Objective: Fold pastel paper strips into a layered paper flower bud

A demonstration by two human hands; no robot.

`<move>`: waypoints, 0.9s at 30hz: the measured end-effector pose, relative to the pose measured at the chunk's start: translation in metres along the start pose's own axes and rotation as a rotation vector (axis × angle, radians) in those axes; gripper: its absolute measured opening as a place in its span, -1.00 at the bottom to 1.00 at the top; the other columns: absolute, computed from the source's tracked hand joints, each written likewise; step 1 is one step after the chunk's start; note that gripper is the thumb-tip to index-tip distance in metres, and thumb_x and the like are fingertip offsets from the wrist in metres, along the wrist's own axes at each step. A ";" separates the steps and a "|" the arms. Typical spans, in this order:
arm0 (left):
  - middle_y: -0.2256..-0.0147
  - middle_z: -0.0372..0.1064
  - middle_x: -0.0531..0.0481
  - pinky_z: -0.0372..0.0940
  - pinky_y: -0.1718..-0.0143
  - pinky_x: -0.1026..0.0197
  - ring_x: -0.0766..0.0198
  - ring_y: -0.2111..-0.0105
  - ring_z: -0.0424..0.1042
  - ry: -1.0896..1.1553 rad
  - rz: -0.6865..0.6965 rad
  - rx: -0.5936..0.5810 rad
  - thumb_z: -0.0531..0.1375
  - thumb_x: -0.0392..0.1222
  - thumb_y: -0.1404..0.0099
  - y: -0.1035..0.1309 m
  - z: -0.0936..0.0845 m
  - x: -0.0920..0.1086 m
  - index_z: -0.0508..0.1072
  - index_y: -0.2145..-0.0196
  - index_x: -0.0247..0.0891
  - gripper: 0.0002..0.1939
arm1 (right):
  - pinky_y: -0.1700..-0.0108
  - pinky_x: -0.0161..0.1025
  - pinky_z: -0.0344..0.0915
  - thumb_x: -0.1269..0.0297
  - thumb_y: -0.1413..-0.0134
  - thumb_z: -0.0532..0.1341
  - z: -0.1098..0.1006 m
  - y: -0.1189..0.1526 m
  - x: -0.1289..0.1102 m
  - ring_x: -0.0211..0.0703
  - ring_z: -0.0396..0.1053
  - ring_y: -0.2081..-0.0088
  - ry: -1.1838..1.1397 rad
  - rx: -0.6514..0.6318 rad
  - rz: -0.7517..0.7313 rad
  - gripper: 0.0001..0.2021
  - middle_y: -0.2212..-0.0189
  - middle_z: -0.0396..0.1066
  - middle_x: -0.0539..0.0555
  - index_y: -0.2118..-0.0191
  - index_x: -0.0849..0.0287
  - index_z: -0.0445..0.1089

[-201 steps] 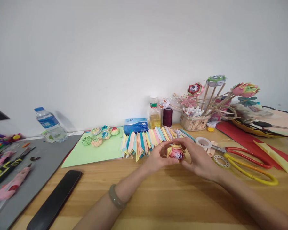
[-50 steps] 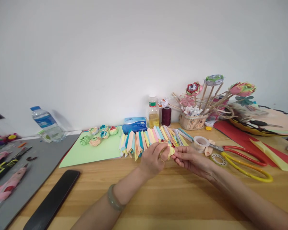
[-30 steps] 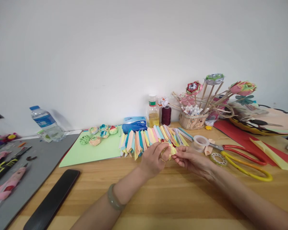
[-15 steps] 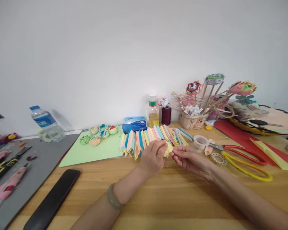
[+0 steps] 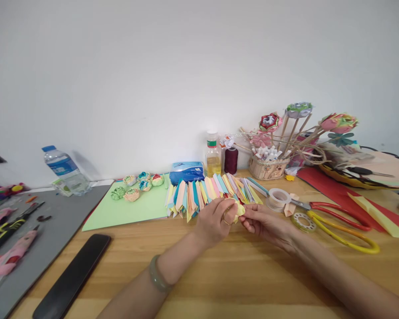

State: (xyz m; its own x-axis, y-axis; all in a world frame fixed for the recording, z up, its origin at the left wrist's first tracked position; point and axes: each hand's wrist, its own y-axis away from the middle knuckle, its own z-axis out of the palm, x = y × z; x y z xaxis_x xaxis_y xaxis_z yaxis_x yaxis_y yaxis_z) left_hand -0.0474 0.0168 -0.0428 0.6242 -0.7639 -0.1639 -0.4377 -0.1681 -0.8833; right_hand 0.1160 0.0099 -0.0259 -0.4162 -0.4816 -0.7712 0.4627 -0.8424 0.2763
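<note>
Wrapped round a small yellow paper flower (image 5: 240, 210), my left hand (image 5: 214, 221) hides much of it. A ring and a jade-coloured bangle (image 5: 158, 274) are on that hand and wrist. From the right, my right hand (image 5: 262, 223) pinches the flower's edge between thumb and fingertips. Just behind both hands lies a row of folded paper strips (image 5: 193, 197) in many colours. Finished paper flowers (image 5: 132, 194) rest on a light green sheet (image 5: 119, 215) to the left.
Scissors (image 5: 344, 228) with red and yellow handles, a tape roll (image 5: 279, 198) and a smaller roll (image 5: 303, 221) lie to the right. Behind stand a glue bottle (image 5: 213, 155), a thread spool (image 5: 231, 160) and a flower basket (image 5: 269, 168). A black phone-like slab (image 5: 73, 274) lies front left.
Both hands have shifted slightly to the right with the yellow paper flower. My left fingers have turned a little around it, and my right fingertips still pinch its edge.
</note>
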 end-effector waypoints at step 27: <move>0.23 0.30 -0.15 0.32 0.26 0.14 0.19 0.21 0.28 0.075 -0.095 -0.087 0.04 -0.39 -0.11 0.002 0.002 0.001 0.19 0.13 -0.31 -0.68 | 0.59 -0.58 0.37 0.50 0.23 0.33 -0.003 -0.004 0.002 -0.43 0.39 0.66 -0.060 0.011 0.008 -0.92 0.63 0.47 -0.01 0.57 0.31 0.41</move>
State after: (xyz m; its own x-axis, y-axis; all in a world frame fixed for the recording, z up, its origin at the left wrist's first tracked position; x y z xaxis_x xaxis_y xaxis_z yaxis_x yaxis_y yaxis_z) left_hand -0.0462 0.0170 -0.0458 0.6166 -0.7860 -0.0450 -0.4357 -0.2931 -0.8511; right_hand 0.1156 0.0127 -0.0306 -0.4587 -0.5021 -0.7332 0.4582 -0.8406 0.2890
